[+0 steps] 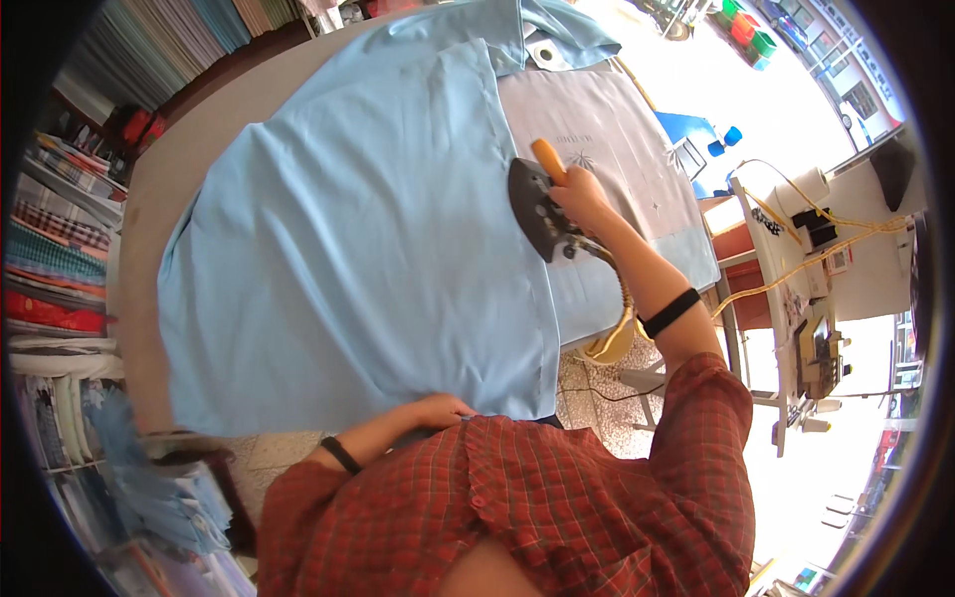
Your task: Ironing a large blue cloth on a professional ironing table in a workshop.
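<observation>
A large light-blue cloth (pixel 368 239) is spread over the table, with soft creases running across it. My right hand (pixel 582 199) is closed round the orange handle of a dark clothes iron (pixel 537 211), which sits at the cloth's right-hand edge. Its cord (pixel 625 298) trails down from the heel toward the table's edge. At the near edge of the cloth, close to my shirt, lies my left hand (pixel 443 410). Its fingers are partly hidden, so whether they pinch the fabric does not show.
The ironing surface (pixel 637 169) right of the cloth is greyish with a printed palm. Folded fabrics (pixel 60 249) fill shelves at left, and fabric rolls (pixel 169 45) stand behind. A sewing machine (pixel 821 358) stands at right, near a yellow hose (pixel 776 284).
</observation>
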Motion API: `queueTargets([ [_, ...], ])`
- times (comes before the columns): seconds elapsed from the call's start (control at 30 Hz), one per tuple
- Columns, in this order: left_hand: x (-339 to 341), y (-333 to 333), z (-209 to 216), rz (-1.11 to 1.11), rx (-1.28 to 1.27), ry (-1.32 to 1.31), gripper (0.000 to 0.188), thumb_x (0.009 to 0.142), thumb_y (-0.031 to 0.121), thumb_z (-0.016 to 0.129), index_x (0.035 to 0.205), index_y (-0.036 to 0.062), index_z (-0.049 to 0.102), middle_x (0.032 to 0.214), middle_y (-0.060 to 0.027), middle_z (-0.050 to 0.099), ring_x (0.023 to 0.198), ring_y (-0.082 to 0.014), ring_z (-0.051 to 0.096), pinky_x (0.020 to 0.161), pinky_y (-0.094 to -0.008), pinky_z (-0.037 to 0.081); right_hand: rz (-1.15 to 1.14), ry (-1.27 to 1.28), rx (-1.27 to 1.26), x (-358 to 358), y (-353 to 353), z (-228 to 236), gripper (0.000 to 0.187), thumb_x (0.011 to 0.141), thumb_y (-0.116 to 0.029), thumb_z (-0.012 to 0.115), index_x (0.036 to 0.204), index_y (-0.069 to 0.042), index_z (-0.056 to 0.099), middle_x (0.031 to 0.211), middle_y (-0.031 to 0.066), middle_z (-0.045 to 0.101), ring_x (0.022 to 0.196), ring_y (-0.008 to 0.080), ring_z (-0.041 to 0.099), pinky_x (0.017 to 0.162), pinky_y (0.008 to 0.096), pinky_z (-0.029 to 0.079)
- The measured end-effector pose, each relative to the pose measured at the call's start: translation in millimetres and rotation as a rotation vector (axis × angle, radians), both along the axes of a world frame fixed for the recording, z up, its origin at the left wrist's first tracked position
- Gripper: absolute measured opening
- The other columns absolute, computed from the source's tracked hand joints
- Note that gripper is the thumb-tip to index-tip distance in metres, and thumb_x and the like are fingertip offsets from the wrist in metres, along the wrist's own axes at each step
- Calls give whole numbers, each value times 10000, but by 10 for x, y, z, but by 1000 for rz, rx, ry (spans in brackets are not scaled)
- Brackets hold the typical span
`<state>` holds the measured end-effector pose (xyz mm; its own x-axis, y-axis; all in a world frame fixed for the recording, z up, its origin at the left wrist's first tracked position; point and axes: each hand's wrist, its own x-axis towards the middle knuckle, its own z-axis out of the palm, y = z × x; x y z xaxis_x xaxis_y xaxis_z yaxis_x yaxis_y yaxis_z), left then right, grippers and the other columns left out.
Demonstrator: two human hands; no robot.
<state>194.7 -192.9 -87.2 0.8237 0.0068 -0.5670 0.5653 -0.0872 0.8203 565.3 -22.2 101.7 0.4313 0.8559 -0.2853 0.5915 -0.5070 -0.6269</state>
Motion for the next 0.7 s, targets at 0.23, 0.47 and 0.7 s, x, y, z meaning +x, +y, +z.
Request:
queueTargets([
  [0.23,-44,-63,-214,11,-67,67,325,881,307,551,1171,208,661,1110,-108,679,1012,-305,639,854,-392,481,133,-255,-22,-167,1299,-701,276,785,-126,571,987,51,632,736,167,663,612,272,673,535,405,518],
  [0.47,-3,-94,-28,41,96,125,330,888,308,530,1195,282,649,1181,-82,636,1102,-301,587,885,-419,475,-122,-43,-83,389,2450,-765,206,848,-128,550,915,44,641,701,131,647,577,259,653,487,385,503],
  [0.7,-4,-165,3,105,229,153,404,849,172,486,1211,244,650,1207,-63,627,1122,-284,578,950,-414,445,171,39,-74,448,2263,-955,185,778,-124,538,764,49,601,580,106,562,441,225,554,401,366,422],
])
